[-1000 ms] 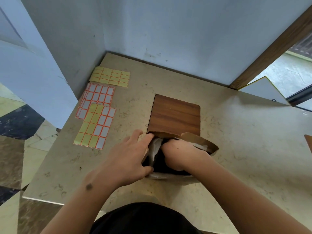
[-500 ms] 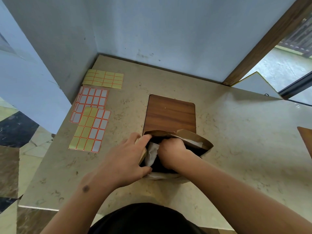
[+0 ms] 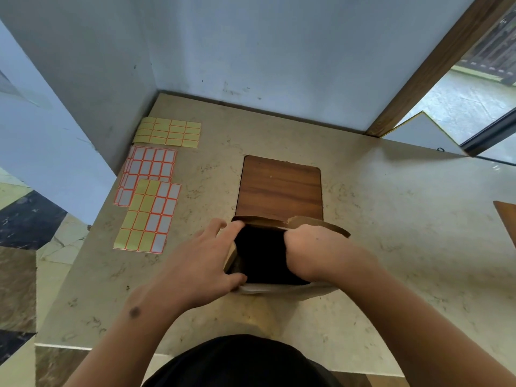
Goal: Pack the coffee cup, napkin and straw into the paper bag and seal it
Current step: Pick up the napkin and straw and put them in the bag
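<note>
I read the brown paper bag standing open at the near middle of the beige stone table, its far edge over the near end of a flat wooden board. My left hand is at the bag's left rim, my right hand inside its mouth. Three sheets of orange-bordered stickers lie to the left, near the wall corner.
</note>
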